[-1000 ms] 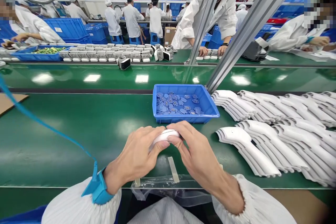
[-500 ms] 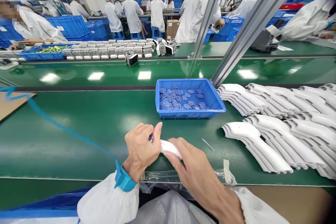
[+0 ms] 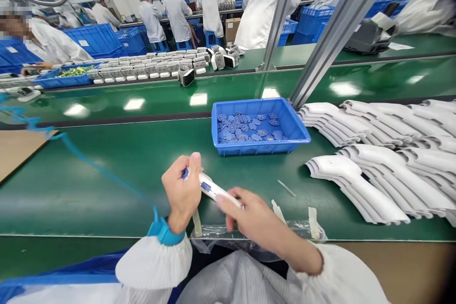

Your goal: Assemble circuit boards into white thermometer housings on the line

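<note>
My left hand is closed around the upper end of a white plastic handheld device housing, its thumb pointing up. Part of a blue end piece shows beside the left fingers, and a small blue button sits on the housing's face. At the lower end, my right hand holds the handle between thumb and fingers. The housing slants down to the right above the green bench. Beyond it stands a blue tray with several small, flat blue-grey pieces inside.
Stacked white curved shells lie at the right. A thin clear stick is near the right hand. A blue coiled cord runs to the left wristband. A metal post rises behind the tray. Co-workers sit beyond.
Both hands have moved slightly apart along the housing, baring its middle and the blue button. My left hand has shifted up and left. The view has tilted a little.
</note>
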Motion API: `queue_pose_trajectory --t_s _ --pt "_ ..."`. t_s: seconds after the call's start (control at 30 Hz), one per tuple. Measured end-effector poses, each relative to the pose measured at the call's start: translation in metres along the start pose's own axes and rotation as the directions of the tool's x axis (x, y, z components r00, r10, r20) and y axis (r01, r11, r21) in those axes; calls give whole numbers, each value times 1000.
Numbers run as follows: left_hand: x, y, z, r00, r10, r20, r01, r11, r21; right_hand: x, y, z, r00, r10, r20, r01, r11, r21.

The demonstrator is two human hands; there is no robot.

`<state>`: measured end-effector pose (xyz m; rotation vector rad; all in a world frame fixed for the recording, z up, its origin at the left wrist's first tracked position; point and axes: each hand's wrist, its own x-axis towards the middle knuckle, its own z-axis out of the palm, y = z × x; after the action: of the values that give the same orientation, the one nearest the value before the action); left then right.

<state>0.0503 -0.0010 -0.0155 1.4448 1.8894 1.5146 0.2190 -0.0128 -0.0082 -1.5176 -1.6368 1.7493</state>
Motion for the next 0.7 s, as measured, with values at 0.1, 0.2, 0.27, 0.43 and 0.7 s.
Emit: queue_pose_trajectory --t_s 0.1,0.2,0.27,0.43,0.7 --pt "14 -4 17 995 -89 54 93 991 -95 -3 -1 16 943 -307 -127 184 800 -571" --pt "21 -5 28 995 -93 -48 96 993 70 -2 -1 27 913 -401 -71 169 532 -830" --pt "22 -3 32 993 -62 -102 82 977 199 1 0 30 912 -406 -61 145 457 -878" --pt "23 -3 22 999 -23 38 18 992 128 1 2 22 901 -429 -61 184 506 -843" --pt "23 -16 -17 821 89 564 94 953 -287 2 11 11 874 -468 -131 166 541 -824"
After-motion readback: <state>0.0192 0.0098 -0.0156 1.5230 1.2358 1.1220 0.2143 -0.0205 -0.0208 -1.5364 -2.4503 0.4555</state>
